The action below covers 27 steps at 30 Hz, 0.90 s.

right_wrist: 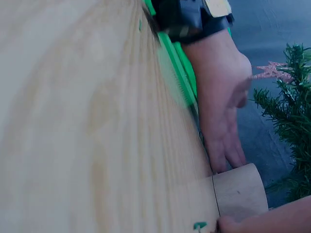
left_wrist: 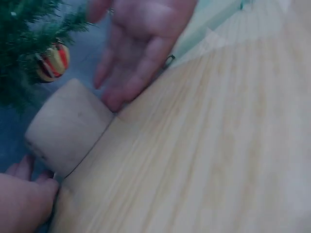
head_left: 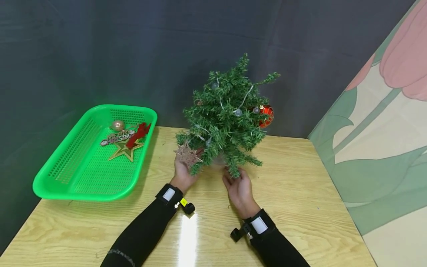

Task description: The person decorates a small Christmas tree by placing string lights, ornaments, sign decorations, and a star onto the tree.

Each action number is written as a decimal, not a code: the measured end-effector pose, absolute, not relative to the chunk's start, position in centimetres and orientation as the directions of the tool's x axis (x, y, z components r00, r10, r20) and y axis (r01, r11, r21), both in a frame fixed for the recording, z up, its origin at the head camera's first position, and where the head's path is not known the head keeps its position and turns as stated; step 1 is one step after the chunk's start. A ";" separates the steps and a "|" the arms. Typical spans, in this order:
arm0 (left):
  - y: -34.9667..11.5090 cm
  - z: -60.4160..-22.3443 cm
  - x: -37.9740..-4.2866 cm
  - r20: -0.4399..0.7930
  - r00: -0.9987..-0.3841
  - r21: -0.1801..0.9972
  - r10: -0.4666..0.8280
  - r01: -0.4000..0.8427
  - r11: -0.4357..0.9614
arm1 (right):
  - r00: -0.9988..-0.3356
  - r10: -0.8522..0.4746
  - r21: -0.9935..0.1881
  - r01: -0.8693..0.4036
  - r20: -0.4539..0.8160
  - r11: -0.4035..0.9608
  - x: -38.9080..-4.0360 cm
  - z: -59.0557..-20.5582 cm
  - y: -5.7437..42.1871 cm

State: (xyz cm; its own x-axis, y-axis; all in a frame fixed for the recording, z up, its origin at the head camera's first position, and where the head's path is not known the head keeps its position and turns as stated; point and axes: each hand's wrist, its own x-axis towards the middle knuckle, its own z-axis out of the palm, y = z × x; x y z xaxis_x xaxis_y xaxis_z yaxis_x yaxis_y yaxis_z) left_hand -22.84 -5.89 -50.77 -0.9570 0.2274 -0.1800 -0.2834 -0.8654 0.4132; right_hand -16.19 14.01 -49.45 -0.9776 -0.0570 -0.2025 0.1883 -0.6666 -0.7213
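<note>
A small green Christmas tree (head_left: pixel 230 118) stands on the table with its pale, rounded base (left_wrist: pixel 70 128). My left hand (head_left: pixel 184 172) is at the left of the base, its straight fingers reaching to it low at the tabletop. At the other side, my right hand (head_left: pixel 239 191) has relaxed fingers beside the base, palm turned inward; whether they touch it is unclear. On the tree hang a glittery pink star (head_left: pixel 188 154) over the left hand, a red and gold ball (head_left: pixel 267 116) at the right, and a light string with clear bulbs (head_left: pixel 238 112).
A green plastic basket (head_left: pixel 50 178) stands at the left of the wooden table (head_left: pixel 293 207). In it lie a gold star (head_left: pixel 124 149), a red bow (head_left: pixel 139 134), a Christmas lettering ornament (head_left: pixel 116 138) and a champagne-coloured ball (head_left: pixel 118 125). A dark cloth (head_left: pixel 160 48) hangs behind.
</note>
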 end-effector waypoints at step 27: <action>-25.4 -34.1 -19.9 -0.091 -0.984 0.833 0.151 0.008 0.554 | -0.574 -0.815 -0.932 0.330 -0.074 -0.147 -13.0 -45.5 1.9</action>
